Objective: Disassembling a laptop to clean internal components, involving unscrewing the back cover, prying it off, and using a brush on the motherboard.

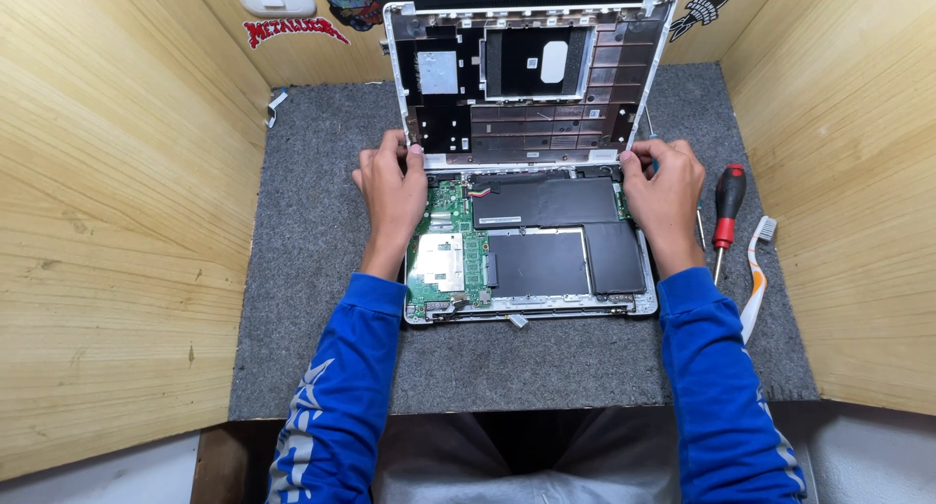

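Both grips (390, 187) (665, 187) on cover's (531, 75) lower corners

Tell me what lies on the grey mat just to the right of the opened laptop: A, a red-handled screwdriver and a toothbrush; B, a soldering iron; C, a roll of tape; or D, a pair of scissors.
A: a red-handled screwdriver and a white and orange toothbrush lie side by side on the grey mat, right of the opened laptop and beside the right hand.
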